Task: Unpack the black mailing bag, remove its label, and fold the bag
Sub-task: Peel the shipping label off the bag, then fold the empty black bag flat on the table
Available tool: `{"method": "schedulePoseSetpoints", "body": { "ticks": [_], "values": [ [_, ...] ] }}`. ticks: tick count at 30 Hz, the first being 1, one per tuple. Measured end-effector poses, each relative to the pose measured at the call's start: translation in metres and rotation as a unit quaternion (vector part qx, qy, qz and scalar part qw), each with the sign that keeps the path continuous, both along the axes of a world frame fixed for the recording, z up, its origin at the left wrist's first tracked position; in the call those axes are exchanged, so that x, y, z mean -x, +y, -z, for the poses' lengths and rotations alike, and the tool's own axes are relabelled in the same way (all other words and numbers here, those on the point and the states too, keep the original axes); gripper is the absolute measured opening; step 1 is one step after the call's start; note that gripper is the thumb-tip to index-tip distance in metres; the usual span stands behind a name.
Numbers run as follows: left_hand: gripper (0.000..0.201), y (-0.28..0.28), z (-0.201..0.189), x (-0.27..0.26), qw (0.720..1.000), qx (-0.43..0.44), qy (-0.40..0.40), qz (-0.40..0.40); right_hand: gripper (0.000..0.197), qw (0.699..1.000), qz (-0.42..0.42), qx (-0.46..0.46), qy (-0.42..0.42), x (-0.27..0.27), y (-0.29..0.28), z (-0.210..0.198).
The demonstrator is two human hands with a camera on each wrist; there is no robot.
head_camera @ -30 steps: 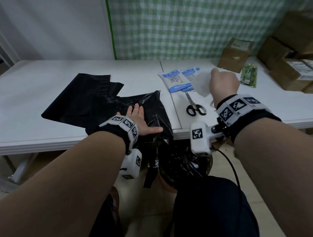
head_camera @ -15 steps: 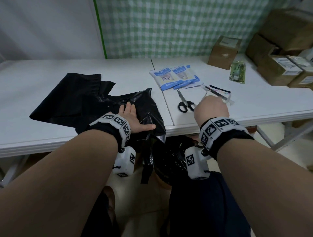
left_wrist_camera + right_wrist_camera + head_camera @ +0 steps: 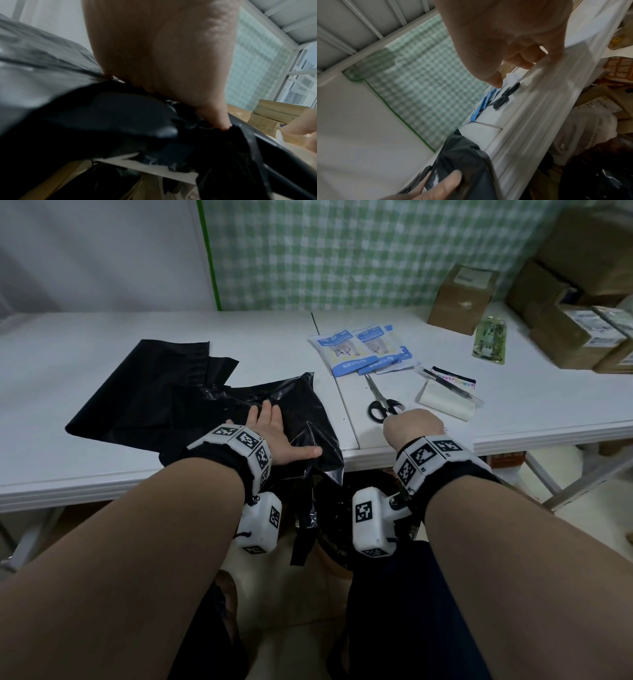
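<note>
The crumpled black mailing bag (image 3: pixel 298 412) lies at the near table edge, one corner hanging over it. My left hand (image 3: pixel 275 434) lies flat on it with fingers straight and thumb spread; the left wrist view shows the palm (image 3: pixel 163 54) pressing the black plastic (image 3: pixel 102 115). My right hand (image 3: pixel 412 424) hovers over the table's front edge just right of the scissors (image 3: pixel 382 402). Its fingers (image 3: pixel 520 59) are curled in and hold nothing. A white packet (image 3: pixel 445 402) in a clear wrapper with pens lies beyond it.
A second flat black bag (image 3: pixel 154 378) lies to the left. Blue and white packets (image 3: pixel 359 347), a green packet (image 3: pixel 489 340) and cardboard boxes (image 3: pixel 459 296) stand at the back right. A bin with a black liner (image 3: pixel 342 508) sits below the table edge.
My right hand has let go of the white packet on the table's right and drawn back to the near edge, empty. The left hand has stayed on the bag.
</note>
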State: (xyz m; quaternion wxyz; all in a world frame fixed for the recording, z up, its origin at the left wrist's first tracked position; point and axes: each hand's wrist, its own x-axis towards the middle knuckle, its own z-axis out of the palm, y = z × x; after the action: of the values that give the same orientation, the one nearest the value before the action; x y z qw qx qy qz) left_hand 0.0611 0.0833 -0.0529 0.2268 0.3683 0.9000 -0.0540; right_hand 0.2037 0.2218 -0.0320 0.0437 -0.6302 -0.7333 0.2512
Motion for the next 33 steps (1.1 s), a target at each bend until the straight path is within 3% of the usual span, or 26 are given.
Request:
{"method": "schedulePoseSetpoints", "body": {
  "ticks": [5,9,12,15,18,20,23,25,27,29,33],
  "values": [
    [0.122,0.001,0.003,0.002,1.000,-0.005,0.003,0.003,0.028,0.996,-0.025,-0.005,-0.088,-0.001,-0.001,-0.007],
    [0.120,0.001,0.002,0.005,1.000,-0.019,0.003,0.009,0.030,0.998,-0.012,-0.059,0.002,0.003,-0.005,-0.011],
    [0.112,-0.004,-0.003,0.011,0.998,-0.062,-0.018,0.019,0.029,0.989,-0.087,-0.099,0.072,0.016,-0.015,-0.016],
    [0.089,-0.013,-0.012,0.018,0.980,-0.189,-0.056,0.019,0.022,0.980,-0.171,-0.039,0.094,0.032,-0.028,-0.016],
    [0.062,-0.024,-0.018,0.026,0.951,-0.305,-0.051,-0.013,0.043,0.974,-0.215,0.028,0.071,0.042,-0.042,-0.014],
    [0.051,-0.034,-0.022,0.030,0.939,-0.337,-0.056,-0.044,0.053,0.971,-0.233,0.036,0.048,0.048,-0.048,-0.011],
    [0.044,-0.044,-0.024,0.041,0.927,-0.356,-0.082,-0.087,0.039,0.970,-0.234,0.019,0.065,0.055,-0.051,-0.009],
    [0.053,-0.048,-0.025,0.050,0.919,-0.373,-0.072,-0.107,0.028,0.966,-0.224,0.011,0.129,0.059,-0.050,-0.012],
    [0.080,-0.049,-0.029,0.059,0.916,-0.380,-0.034,-0.125,0.031,0.956,-0.220,-0.011,0.194,0.063,-0.046,-0.020],
    [0.094,-0.051,-0.040,0.065,0.911,-0.386,-0.021,-0.144,0.038,0.942,-0.222,-0.033,0.249,0.067,-0.041,-0.033],
    [0.100,-0.047,-0.064,0.074,0.904,-0.404,-0.034,-0.135,0.045,0.912,-0.250,-0.037,0.324,0.076,-0.032,-0.053]
  ]
}}
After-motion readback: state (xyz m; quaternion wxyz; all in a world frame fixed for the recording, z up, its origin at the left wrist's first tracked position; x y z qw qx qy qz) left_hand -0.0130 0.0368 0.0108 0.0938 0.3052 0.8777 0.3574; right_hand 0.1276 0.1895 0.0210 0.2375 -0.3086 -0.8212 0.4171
